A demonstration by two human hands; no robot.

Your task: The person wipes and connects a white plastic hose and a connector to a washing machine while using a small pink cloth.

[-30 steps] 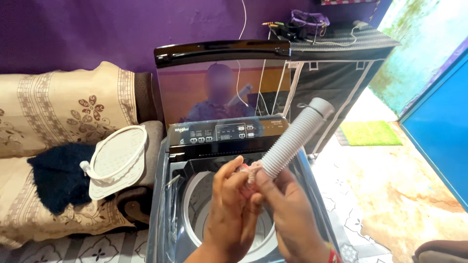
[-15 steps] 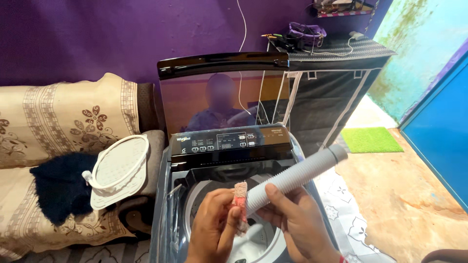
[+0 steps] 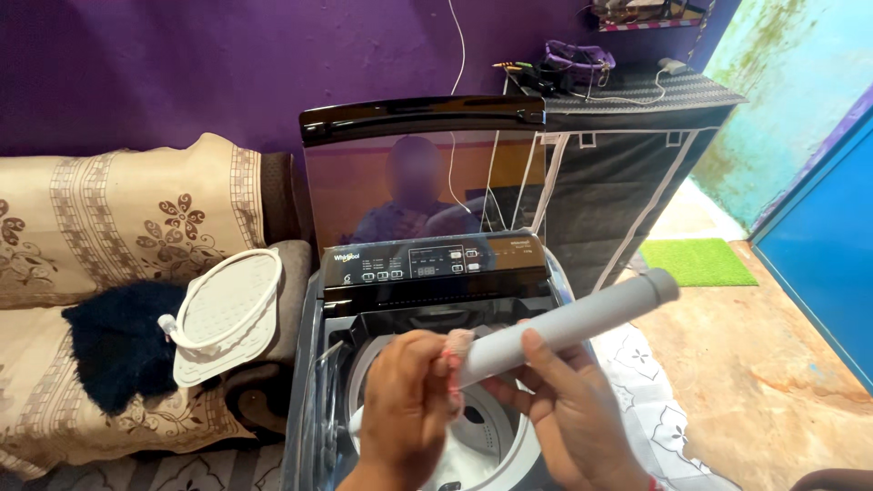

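Over the open tub of the washing machine [image 3: 436,300], my right hand [image 3: 568,414] has its fingers clasped around the near end of a grey hose [image 3: 568,325], thumb laid along the top. That hose runs up and to the right from my grip, its far end hanging free past the machine's right edge. My left hand [image 3: 409,405] is pinched shut on a small pink cloth [image 3: 457,344], which is pressed against the hose's near mouth; I cannot tell whether any of it sits inside. Both hands meet just above the drum [image 3: 486,436], whose pale rim shows below them.

Behind the hands I see the dark control panel [image 3: 427,264], and beyond it the raised glass lid [image 3: 423,173], standing nearly upright. Left of the machine, a white round mesh filter [image 3: 227,314] lies on a sofa [image 3: 100,236] draped in beige patterned cloth, touching a dark blue fuzzy cloth [image 3: 114,341]. To the right stands a grey fabric cabinet [image 3: 618,173], with a green mat [image 3: 696,261] on the floor near it.
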